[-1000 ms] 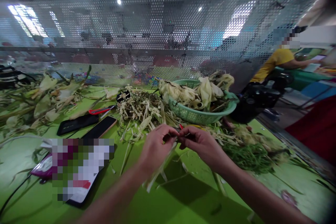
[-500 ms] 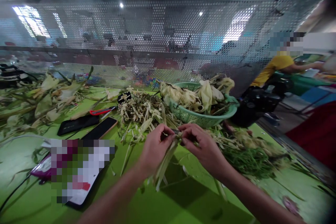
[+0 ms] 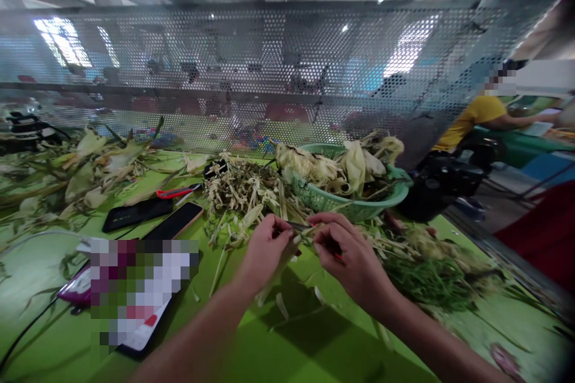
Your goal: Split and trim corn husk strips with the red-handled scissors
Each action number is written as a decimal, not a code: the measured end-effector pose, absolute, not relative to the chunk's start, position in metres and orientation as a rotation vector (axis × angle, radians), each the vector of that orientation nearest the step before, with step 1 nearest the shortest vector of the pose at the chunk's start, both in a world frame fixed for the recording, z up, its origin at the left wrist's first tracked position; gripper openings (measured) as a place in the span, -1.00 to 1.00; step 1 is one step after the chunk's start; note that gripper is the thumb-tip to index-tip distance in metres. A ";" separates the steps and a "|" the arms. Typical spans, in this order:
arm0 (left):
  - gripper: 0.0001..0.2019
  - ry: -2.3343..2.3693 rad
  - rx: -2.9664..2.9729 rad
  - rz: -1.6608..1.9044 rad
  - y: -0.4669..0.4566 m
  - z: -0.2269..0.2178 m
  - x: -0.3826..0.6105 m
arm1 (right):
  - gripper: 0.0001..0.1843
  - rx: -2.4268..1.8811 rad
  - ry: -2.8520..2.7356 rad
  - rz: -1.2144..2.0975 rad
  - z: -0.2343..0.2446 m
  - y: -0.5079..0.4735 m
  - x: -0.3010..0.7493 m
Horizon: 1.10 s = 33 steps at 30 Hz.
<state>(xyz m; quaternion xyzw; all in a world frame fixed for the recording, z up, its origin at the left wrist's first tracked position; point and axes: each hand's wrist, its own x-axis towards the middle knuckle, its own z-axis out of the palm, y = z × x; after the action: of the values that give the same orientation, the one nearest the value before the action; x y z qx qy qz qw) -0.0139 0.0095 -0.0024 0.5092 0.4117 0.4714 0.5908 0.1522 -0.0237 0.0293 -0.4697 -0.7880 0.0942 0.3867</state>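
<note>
Pinching a pale husk strip point(image 3: 296, 240) over the worktop point(image 3: 269, 350), the left hand point(image 3: 266, 251) hung beside the right hand point(image 3: 353, 254), whose fingers point(image 3: 331, 219) curled around a red-handled tool point(image 3: 297, 226), before the green basket point(image 3: 359, 209)

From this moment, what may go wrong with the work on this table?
The thin metal tool in the right hand reaches the left hand, so a slip might nick it. Pale husks are heaped above the edge of the green basket; a knock might spill some.
</note>
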 end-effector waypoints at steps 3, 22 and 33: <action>-0.86 0.992 1.162 1.092 0.012 -0.006 -0.013 | -0.89 -1.226 -2.035 0.259 0.026 -0.025 0.152; -0.97 1.046 1.317 1.176 0.008 -0.001 -0.013 | -0.93 -1.230 -1.676 0.776 0.015 -0.016 0.144; -0.92 0.578 1.210 1.151 0.002 0.016 -0.019 | -0.79 -1.216 -1.409 1.176 0.011 -0.005 0.152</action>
<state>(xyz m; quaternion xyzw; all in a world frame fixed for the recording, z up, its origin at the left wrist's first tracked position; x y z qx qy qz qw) -0.0191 0.0024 0.0156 0.5294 0.2527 0.5033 0.6345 0.1523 -0.0054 0.0113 -0.4923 -0.5707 0.4762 0.4530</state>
